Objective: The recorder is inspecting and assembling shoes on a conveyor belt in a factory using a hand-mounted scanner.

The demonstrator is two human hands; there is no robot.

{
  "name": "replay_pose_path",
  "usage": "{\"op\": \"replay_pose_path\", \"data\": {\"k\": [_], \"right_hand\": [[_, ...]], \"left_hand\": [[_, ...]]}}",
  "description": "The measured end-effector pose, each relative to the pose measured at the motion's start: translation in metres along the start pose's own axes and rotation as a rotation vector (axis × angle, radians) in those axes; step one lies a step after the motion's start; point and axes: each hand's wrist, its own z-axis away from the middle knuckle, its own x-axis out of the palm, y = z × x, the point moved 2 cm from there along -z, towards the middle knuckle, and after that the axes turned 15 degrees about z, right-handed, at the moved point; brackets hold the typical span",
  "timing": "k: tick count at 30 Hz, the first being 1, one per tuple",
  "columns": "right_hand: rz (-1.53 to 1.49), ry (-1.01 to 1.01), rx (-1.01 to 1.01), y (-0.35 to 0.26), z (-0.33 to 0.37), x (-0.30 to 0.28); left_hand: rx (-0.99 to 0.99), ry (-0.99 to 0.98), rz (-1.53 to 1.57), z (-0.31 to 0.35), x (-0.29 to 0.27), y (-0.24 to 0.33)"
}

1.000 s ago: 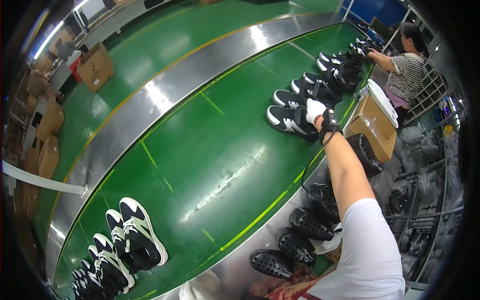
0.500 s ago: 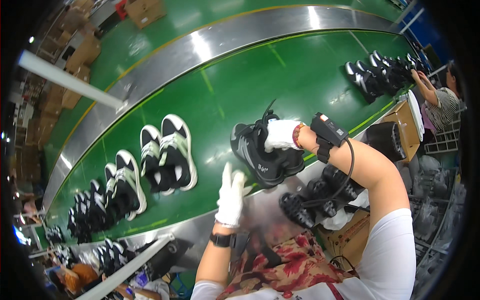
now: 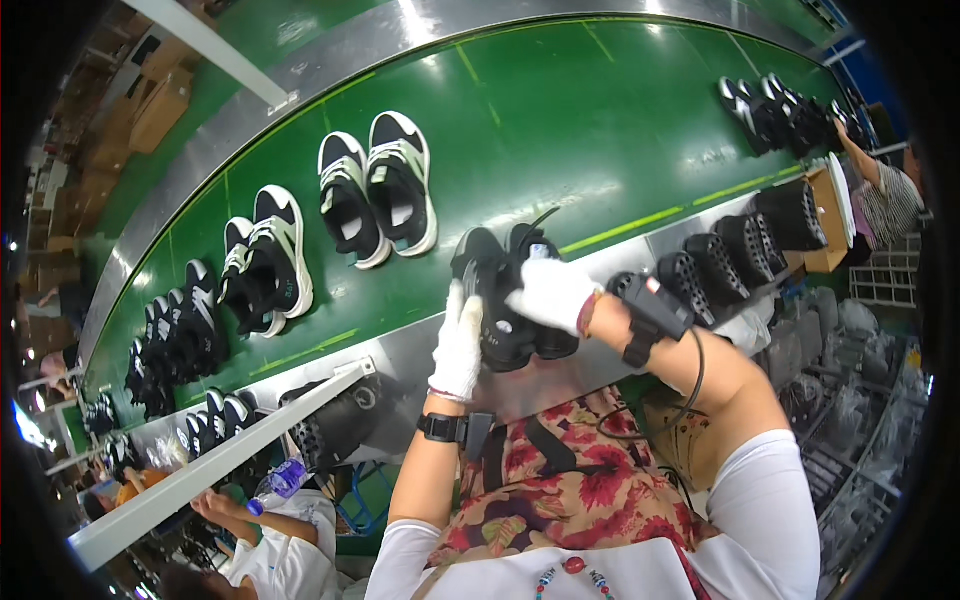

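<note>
A pair of black sneakers stands in front of me at the belt's near edge: the left sneaker (image 3: 478, 252) and the right sneaker (image 3: 556, 343), with a dark lace end sticking up. My right hand (image 3: 553, 297), in a white glove, is closed over the right sneaker near its opening and hides much of it. My left hand (image 3: 459, 345), also gloved in white, lies along the outer side of the left sneaker with its fingers stretched out. Both wrists wear black straps with small devices.
Black-and-white sneakers (image 3: 400, 190) stand in pairs on the green belt (image 3: 600, 130) to the left, others at far right. Several black perforated shoe forms (image 3: 715, 262) line the metal ledge at right. A white bar (image 3: 230, 455) crosses lower left. Co-workers sit at lower left and far right.
My left hand has come to the left sneaker's side from apart. The black pair now sits nearer me, at the belt edge. My view has shifted, and more shoe forms show at right.
</note>
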Motion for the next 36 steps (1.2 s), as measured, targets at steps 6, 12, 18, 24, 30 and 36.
{"op": "replay_pose_path", "data": {"k": [6,12,18,24,30,36], "right_hand": [[-0.241,0.177,0.376,-0.052,0.070,0.036],[-0.145,0.724,0.388,0.016,0.189,0.022],[0.044,0.693,0.692,0.098,0.275,0.040],[0.112,0.661,0.706,0.141,0.299,0.026],[0.157,0.519,0.500,0.148,0.286,0.026],[0.246,0.243,0.557,0.153,0.256,0.025]], "left_hand": [[0.116,0.033,-0.038,0.016,-0.030,-0.075],[0.645,0.223,-0.572,0.065,-0.041,-0.058],[0.989,-0.292,-0.966,0.095,0.039,-0.013],[0.840,-0.317,-1.235,0.053,0.073,-0.040],[0.794,-0.322,-1.270,0.054,0.078,-0.045],[0.801,-0.384,-1.247,0.060,0.082,-0.033]]}}
